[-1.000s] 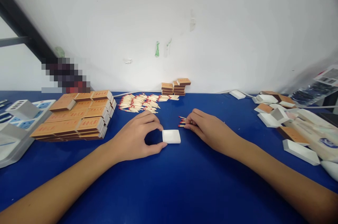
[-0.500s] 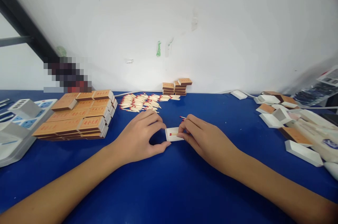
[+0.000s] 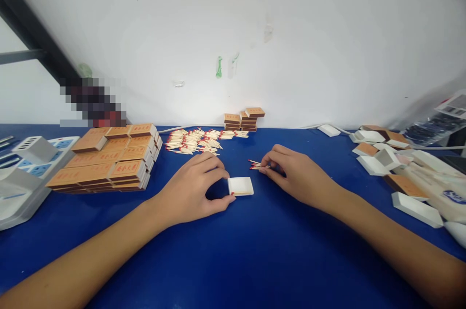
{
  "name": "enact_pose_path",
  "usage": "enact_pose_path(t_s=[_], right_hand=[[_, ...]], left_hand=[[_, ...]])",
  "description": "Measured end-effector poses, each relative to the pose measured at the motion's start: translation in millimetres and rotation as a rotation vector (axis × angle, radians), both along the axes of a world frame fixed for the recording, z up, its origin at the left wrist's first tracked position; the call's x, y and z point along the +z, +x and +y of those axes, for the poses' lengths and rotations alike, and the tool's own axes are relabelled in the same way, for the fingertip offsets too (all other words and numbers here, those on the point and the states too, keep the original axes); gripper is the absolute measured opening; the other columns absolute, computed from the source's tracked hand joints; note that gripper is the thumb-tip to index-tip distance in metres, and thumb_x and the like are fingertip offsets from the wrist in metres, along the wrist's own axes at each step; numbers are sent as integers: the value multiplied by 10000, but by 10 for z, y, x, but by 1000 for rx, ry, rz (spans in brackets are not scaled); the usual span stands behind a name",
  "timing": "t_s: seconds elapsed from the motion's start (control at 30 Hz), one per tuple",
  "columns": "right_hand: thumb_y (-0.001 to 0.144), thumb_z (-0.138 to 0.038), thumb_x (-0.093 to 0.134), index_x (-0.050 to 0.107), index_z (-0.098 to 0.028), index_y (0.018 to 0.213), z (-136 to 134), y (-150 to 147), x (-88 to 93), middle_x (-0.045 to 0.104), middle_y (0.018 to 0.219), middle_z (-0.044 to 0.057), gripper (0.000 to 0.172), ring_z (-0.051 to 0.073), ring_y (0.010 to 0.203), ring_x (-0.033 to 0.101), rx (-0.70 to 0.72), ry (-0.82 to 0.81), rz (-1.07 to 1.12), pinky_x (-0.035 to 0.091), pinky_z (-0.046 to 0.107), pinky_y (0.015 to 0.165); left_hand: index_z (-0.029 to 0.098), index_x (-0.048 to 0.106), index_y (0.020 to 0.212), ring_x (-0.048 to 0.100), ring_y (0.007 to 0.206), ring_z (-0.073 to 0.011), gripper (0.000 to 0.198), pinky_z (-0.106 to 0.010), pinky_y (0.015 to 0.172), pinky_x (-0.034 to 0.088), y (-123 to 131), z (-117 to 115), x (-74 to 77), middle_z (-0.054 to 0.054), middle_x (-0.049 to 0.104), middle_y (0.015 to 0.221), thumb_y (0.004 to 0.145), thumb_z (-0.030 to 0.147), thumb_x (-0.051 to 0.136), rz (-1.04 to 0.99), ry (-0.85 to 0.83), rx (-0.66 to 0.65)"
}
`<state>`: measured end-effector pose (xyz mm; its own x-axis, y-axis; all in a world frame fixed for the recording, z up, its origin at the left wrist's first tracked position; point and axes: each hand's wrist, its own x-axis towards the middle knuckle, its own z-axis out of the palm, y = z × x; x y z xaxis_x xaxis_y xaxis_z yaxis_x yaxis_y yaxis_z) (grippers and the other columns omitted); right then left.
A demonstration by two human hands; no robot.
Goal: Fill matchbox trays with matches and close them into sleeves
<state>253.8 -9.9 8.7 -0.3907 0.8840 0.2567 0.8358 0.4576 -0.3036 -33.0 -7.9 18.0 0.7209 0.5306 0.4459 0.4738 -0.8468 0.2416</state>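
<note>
My left hand [image 3: 198,183] grips the left end of a small white matchbox tray [image 3: 241,184] between thumb and forefinger. The tray lies flat on the blue table, with red-headed matches [image 3: 240,195] along its near side. Just beyond the tray's right end, my right hand [image 3: 287,168] is closed, thumb and fingers pinching at the ends of a few loose matches [image 3: 255,165]. How many matches are between those fingertips is hidden. A large spread of matches [image 3: 192,140] lies farther back.
Stacked orange matchboxes [image 3: 109,158] stand at left, beside a white power strip [image 3: 36,192]. A smaller matchbox stack [image 3: 242,121] sits against the wall. At right are several white trays [image 3: 417,209], orange sleeves [image 3: 407,186] and a soft plastic pack [image 3: 433,178]. A cable runs along the back.
My right hand has moved from above the tray to the loose matches on the right. The match it held now rests inside the tray's near side. My left hand has stayed in place.
</note>
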Motion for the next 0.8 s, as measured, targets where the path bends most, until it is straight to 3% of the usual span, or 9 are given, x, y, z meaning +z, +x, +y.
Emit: enact_pose_path(t_s=[0.27,0.8], right_hand=[[1049,-298,518,615,-222,923,20,40,-31,640,984,57,176,182,744,615,27,-48,-29,490,319,686],[1048,-271,525,621,-225,948,-19,-2,12,647,1025,55,145,184,785,646,45,-94,-35,507,316,691]], left_hand=[[184,740,1043,630,1000,-237,210,-413,955,528,-13,21,-5,-71,702,1016,917,351,755,0,-10,5],[181,746,1059,627,992,-239,226,-411,942,529,-27,33,-22,-74,699,1009,920,359,757,13,-20,3]])
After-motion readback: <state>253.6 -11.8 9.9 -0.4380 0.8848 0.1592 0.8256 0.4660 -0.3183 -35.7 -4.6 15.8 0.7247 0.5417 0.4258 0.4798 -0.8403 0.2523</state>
